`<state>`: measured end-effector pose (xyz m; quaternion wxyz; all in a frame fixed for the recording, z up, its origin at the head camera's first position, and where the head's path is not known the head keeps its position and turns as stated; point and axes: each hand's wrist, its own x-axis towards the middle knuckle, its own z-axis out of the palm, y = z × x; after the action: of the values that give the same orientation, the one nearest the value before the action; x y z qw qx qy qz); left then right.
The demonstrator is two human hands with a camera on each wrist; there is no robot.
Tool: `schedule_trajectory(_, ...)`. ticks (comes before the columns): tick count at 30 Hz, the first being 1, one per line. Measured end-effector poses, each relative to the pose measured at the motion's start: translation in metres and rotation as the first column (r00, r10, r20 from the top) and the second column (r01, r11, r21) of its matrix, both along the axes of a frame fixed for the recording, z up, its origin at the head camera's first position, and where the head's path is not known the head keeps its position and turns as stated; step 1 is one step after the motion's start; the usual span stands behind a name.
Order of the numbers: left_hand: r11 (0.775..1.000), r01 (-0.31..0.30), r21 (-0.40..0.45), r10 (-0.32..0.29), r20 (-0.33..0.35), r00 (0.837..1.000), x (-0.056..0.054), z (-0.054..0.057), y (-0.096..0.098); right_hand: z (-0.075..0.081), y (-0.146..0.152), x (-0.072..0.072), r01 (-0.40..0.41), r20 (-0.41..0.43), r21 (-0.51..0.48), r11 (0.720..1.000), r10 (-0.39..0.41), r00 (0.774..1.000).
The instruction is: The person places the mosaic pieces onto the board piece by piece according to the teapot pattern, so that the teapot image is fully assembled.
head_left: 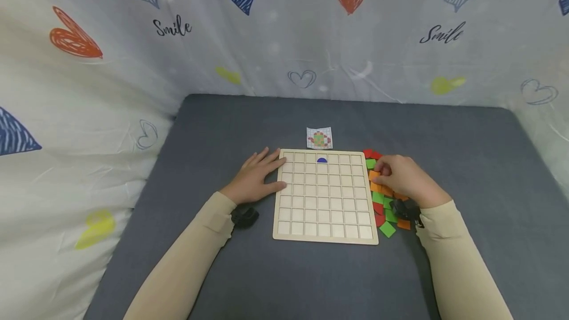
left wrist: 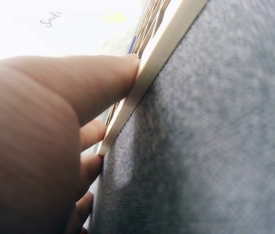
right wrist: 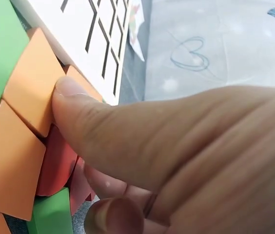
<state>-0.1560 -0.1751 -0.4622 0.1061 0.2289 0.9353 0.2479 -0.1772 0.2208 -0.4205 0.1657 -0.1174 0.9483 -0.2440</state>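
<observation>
Grid board (head_left: 326,241): pale wood, smooth matt edge. Coloured blocks (right wrist: 13,161): smooth-faced, soft sheen. Table cover (head_left: 284,283): matt cloth, slightly rough weave up close. Curtain (head_left: 275,43): thin, creased, faintly shiny. Pattern card (head_left: 319,139): looks like paper. Sleeves (head_left: 178,260): matt cloth.

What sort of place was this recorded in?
Probably a small tabletop recording booth, though a home setup is possible: a heart-printed curtain hangs around a plain grey table, where a gridded wooden board lies with coloured blocks beside it.
</observation>
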Motion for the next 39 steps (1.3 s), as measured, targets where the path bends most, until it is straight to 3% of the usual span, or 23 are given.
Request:
schedule_trajectory(16,1.000,-0.016,-0.003,0.016,0.022,1.000,0.003,-0.004,0.000,0.002,-0.002,0.003,-0.025,-0.060,-0.019,0.999,0.024,0.998)
schedule_trajectory(23,1.000,-0.015,0.002,0.015,0.007,1.000,0.000,-0.001,0.001,0.015,-0.005,0.006,-0.020,-0.121,-0.034,0.999,0.016,0.993)
schedule_trajectory(32,1.000,-0.009,0.010,0.009,0.018,1.000,0.000,-0.001,0.002,0.018,-0.033,-0.002,-0.059,-0.202,-0.002,0.998,0.057,0.978)
schedule_trajectory(39,1.000,-0.014,0.010,0.014,0.007,1.000,0.000,-0.001,0.000,0.019,-0.061,-0.013,-0.115,-0.181,-0.051,0.992,0.104,0.978)
